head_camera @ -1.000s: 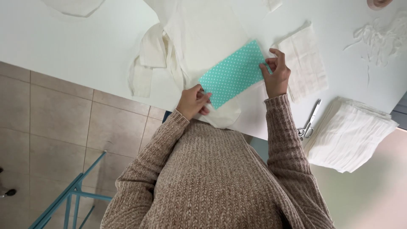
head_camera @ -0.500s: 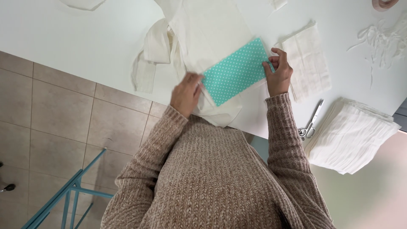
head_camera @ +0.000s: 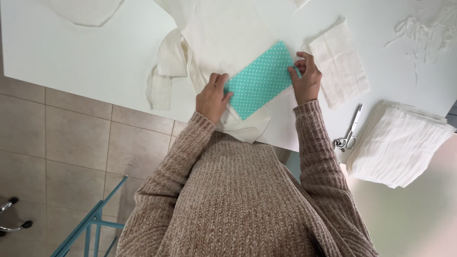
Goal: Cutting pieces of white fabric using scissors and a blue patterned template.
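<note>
On the white table (head_camera: pixel 85 57), near its edge, my left hand (head_camera: pixel 212 97) presses flat on one end of the teal dotted cloth (head_camera: pixel 259 78) while my right hand (head_camera: pixel 307 81) pinches the other end, keeping it taut over cream fabric (head_camera: pixel 228 33).

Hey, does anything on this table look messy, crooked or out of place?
Mostly tidy. The teal dotted fabric lies at a slant on the cream cloth, held at each end by the left hand and right hand. A tangle of white scraps lies loose at the far right, and the scissors rest near the table edge.
</note>
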